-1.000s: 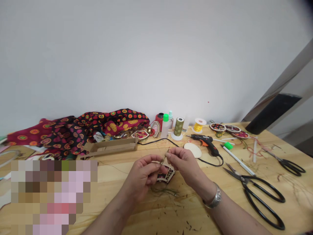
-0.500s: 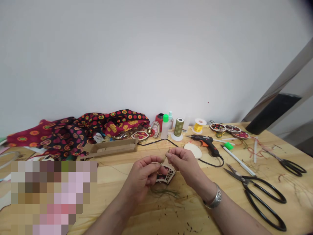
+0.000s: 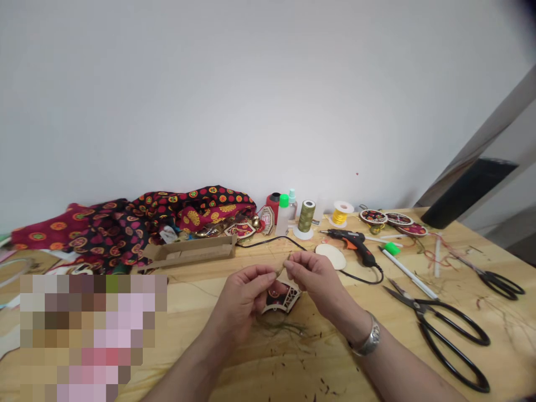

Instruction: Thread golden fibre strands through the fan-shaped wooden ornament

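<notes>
A fan-shaped ornament [image 3: 280,302] with pale cut-out edges and a dark patterned middle hangs just below my fingers, over the table. My left hand [image 3: 245,293] is closed, thumb and forefinger pinched on a thin olive thread [image 3: 280,272] above it. The other side of that thread sits in the pinched fingertips of my right hand [image 3: 314,276]; this wrist wears a silver bracelet [image 3: 368,336]. Loose green thread tails [image 3: 282,326] trail under the ornament. My fingers partly cover the ornament's left side, and the exact grip on the thread is small and hard to see.
Large black-handled scissors [image 3: 422,310] lie at right, beside a white pen [image 3: 410,273] and a glue gun [image 3: 349,240]. Behind stand an olive thread spool [image 3: 307,216] and a yellow spool [image 3: 340,214]. A cardboard tray [image 3: 192,254] and patterned fabric [image 3: 138,223] lie left.
Both hands keep their pinch in nearly the same place. My fingertips have shifted slightly, and more of the ornament's dark middle shows between them.
</notes>
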The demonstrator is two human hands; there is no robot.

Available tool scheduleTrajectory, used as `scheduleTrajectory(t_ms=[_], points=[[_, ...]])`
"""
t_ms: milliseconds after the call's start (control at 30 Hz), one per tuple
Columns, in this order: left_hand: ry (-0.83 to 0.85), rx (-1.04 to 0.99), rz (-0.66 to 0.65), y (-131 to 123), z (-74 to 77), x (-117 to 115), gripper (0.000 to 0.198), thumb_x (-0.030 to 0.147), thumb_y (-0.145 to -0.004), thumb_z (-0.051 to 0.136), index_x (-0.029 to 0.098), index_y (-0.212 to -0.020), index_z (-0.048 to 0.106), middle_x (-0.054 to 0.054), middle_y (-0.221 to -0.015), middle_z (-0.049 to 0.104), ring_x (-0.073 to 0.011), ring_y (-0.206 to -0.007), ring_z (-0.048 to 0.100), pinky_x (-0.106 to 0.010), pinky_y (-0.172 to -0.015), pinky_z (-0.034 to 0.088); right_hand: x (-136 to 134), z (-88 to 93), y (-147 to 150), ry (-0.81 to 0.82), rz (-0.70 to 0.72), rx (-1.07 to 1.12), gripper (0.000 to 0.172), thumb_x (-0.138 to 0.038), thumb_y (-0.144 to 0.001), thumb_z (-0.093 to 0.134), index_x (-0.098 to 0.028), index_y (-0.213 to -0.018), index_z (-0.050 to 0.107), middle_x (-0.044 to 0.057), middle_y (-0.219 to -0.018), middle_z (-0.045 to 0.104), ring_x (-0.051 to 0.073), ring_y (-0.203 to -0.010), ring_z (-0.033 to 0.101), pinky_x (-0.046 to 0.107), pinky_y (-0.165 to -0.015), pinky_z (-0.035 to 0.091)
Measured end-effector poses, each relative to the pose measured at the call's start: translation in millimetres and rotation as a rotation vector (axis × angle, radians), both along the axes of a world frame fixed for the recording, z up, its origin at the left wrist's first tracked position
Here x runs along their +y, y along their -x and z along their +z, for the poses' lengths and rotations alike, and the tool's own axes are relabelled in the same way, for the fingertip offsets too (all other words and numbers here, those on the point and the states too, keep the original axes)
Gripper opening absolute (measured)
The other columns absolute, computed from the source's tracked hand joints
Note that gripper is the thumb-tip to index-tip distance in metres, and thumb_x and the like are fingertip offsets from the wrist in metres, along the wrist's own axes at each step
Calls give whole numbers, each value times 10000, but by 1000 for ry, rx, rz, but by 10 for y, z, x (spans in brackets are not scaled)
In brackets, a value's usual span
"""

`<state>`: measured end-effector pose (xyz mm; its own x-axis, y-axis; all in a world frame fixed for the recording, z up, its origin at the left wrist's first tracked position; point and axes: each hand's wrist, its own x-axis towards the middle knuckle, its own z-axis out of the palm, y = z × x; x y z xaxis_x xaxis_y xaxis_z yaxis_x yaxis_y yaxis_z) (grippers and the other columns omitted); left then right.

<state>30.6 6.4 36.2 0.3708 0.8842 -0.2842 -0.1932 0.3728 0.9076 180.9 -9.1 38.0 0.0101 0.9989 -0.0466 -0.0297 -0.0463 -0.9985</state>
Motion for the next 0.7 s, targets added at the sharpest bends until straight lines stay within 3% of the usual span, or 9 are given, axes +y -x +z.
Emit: scheduleTrajectory(t_ms=[300, 567, 700], points=[[-41, 23, -33, 9, 24, -13, 202, 293, -748, 587, 93, -731, 574, -78, -665, 671, 12, -354, 243, -165, -378, 138, 9, 7, 10, -8, -16, -24, 227, -304, -734, 573, -150, -584, 499, -47, -518, 433, 60, -459, 310, 204, -433, 229], [-35, -74, -111, -15, 11, -26, 270, 352, -754, 575, 96, -666, 574, 1, -521, 573, 5, -337, 189, -202, -388, 77, 1, 32, 26, 9, -22, -10, 223, -290, -716, 589, -148, -566, 506, -50, -490, 424, 65, -461, 310, 205, -436, 230], [-43, -109, -129, -11, 8, -27, 301, 367, -784, 541, 96, -661, 588, 70, -365, 391, -14, -342, 163, -207, -396, 84, -10, 55, 28, 8, -15, 1, 233, -297, -712, 593, -149, -557, 502, -55, -483, 414, 64, -454, 305, 207, -437, 234]])
